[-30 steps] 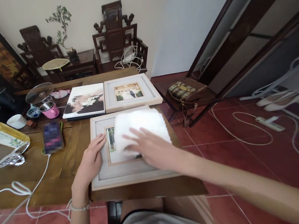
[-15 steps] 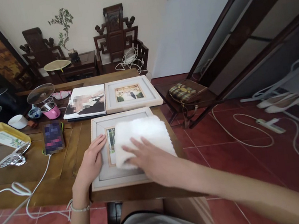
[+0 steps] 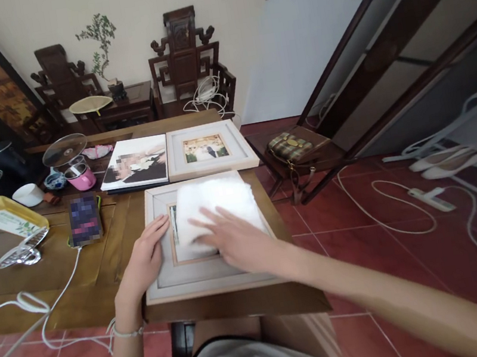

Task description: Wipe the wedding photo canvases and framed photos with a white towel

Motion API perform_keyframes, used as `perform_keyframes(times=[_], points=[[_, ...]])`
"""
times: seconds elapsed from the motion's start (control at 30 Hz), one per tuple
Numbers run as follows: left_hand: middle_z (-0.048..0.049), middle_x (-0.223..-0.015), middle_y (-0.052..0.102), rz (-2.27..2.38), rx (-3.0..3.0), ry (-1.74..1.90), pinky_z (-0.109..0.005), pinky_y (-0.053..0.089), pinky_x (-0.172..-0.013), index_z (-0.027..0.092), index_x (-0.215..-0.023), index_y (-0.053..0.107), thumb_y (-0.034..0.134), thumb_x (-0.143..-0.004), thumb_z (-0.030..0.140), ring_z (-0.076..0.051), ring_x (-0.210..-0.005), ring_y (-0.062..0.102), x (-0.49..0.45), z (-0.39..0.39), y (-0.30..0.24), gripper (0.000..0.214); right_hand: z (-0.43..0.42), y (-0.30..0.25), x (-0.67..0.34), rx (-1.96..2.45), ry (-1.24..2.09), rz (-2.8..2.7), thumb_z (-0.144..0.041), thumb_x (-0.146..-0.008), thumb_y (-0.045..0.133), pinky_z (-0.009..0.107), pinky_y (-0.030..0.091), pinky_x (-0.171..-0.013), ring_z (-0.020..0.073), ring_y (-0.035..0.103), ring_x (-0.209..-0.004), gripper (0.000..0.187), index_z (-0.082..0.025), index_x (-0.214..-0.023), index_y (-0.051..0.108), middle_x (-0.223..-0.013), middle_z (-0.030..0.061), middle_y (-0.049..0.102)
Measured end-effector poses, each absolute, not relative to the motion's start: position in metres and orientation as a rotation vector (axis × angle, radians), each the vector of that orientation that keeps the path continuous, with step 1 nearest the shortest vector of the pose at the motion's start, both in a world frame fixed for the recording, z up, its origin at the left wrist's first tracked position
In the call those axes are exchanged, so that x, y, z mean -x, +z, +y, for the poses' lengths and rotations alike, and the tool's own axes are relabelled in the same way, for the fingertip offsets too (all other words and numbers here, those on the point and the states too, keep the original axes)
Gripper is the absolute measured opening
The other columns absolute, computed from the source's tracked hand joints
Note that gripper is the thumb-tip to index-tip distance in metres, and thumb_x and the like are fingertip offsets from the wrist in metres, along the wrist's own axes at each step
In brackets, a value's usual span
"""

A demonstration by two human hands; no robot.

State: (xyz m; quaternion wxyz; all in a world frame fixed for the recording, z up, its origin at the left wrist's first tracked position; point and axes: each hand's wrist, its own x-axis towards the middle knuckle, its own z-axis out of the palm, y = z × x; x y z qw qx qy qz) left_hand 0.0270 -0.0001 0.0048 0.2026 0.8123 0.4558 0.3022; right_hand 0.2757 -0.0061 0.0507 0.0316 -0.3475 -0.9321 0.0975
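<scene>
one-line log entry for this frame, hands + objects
left hand: flat on picture frame | right hand: pressing white cloth on frame | table: phone left of frame

Near frame (image 3: 199,275) is taking up table's (image 3: 98,267) near right corner, w/ both hands on it. Second frame (image 3: 209,147) & canvas print (image 3: 134,162) are blocking far edge. Phone (image 3: 84,218) + cable are sitting left; bare wood between is leaving passage.

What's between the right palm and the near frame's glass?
A folded white cloth: the right hand presses flat on it, over the near frame, in the head view.
</scene>
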Motion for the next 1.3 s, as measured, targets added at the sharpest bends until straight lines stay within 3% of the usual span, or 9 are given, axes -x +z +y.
perform_keyframes(times=[0.13, 0.27, 0.47, 0.6, 0.73, 0.83, 0.97, 1.13, 1.3], points=[[-0.0097, -0.144, 0.051, 1.261, -2.272, 0.845, -0.048, 0.029, -0.118, 0.017, -0.135, 0.055, 0.034, -0.090, 0.008, -0.021, -0.138, 0.041, -0.026, 0.000, 0.005, 0.050, 0.048, 0.039, -0.273, 1.132, 0.015, -2.789, 0.006, -0.073, 0.048, 0.061, 0.020, -0.115, 0.0375, 0.017, -0.146, 0.063, -0.014, -0.132, 0.056, -0.156, 0.0117, 0.032], [-0.0097, -0.144, 0.051, 1.261, -2.268, 0.849, -0.047, 0.029, -0.118, 0.017, -0.135, 0.055, 0.034, -0.091, 0.009, -0.021, -0.138, 0.041, -0.026, 0.000, 0.005, 0.050, 0.067, 0.036, -0.262, 1.142, -0.062, -2.787, 0.005, -0.074, 0.051, 0.065, 0.019, -0.114, 0.0399, 0.014, -0.146, 0.061, -0.015, -0.131, 0.057, -0.157, 0.0114, 0.029], [-0.0129, -0.144, 0.050, 1.301, -2.269, 0.873, -0.047, 0.029, -0.118, 0.013, -0.136, 0.053, 0.034, -0.090, 0.010, -0.021, -0.139, 0.040, -0.028, -0.001, 0.004, 0.049, 0.009, 0.053, -0.252, 1.052, 0.145, -3.025, -0.003, -0.079, 0.055, 0.069, 0.022, -0.112, 0.0463, 0.020, -0.142, 0.055, -0.018, -0.131, 0.059, -0.156, 0.0102, 0.032], [-0.0124, -0.145, 0.050, 1.325, -2.260, 0.853, -0.047, 0.029, -0.118, 0.013, -0.136, 0.053, 0.034, -0.090, 0.010, -0.022, -0.139, 0.040, -0.029, -0.001, 0.004, 0.050, -0.044, 0.072, -0.257, 0.848, 0.471, -3.190, -0.014, -0.075, 0.066, 0.071, 0.026, -0.107, 0.0483, 0.022, -0.141, 0.052, -0.020, -0.127, 0.062, -0.155, 0.0120, 0.034], [-0.0132, -0.145, 0.049, 1.317, -2.260, 0.845, -0.047, 0.029, -0.118, 0.011, -0.136, 0.053, 0.033, -0.091, 0.011, -0.022, -0.139, 0.040, -0.029, -0.001, 0.005, 0.049, -0.081, 0.078, -0.264, 0.612, 0.737, -3.172, -0.026, -0.083, 0.064, 0.073, 0.025, -0.107, 0.0463, 0.021, -0.142, 0.036, -0.025, -0.119, 0.068, -0.154, 0.0080, 0.037], [-0.0131, -0.145, 0.049, 1.302, -2.264, 0.844, -0.045, 0.028, -0.119, 0.011, -0.136, 0.052, 0.032, -0.092, 0.011, -0.021, -0.139, 0.039, -0.028, -0.001, 0.005, 0.049, -0.090, 0.073, -0.266, 0.588, 0.779, -3.117, -0.025, -0.087, 0.058, 0.071, 0.021, -0.111, 0.0434, 0.019, -0.144, 0.031, -0.025, -0.115, 0.070, -0.154, 0.0049, 0.036], [-0.0107, -0.145, 0.049, 1.320, -2.254, 0.828, -0.046, 0.029, -0.118, 0.015, -0.136, 0.053, 0.033, -0.091, 0.010, -0.020, -0.139, 0.040, -0.028, -0.001, 0.005, 0.050, -0.070, 0.067, -0.266, 0.739, 0.731, -3.043, -0.013, -0.078, 0.059, 0.065, 0.018, -0.115, 0.0402, 0.014, -0.145, 0.046, -0.023, -0.122, 0.066, -0.155, 0.0055, 0.034], [-0.0114, -0.145, 0.049, 1.302, -2.271, 0.840, -0.046, 0.028, -0.118, 0.015, -0.137, 0.052, 0.032, -0.090, 0.009, -0.020, -0.139, 0.039, -0.026, -0.001, 0.003, 0.051, -0.012, 0.055, -0.271, 0.971, 0.527, -2.879, 0.007, -0.069, 0.043, 0.059, 0.018, -0.116, 0.0332, 0.013, -0.147, 0.069, -0.018, -0.131, 0.057, -0.156, 0.0085, 0.033], [-0.0105, -0.145, 0.050, 1.270, -2.266, 0.853, -0.047, 0.028, -0.118, 0.018, -0.137, 0.053, 0.033, -0.095, 0.015, -0.021, -0.139, 0.039, -0.027, -0.001, 0.004, 0.046, 0.052, 0.051, -0.264, 1.138, 0.264, -2.737, 0.012, -0.070, 0.040, 0.065, 0.022, -0.112, 0.0337, 0.010, -0.148, 0.076, -0.017, -0.140, 0.047, -0.160, 0.0103, 0.020]])
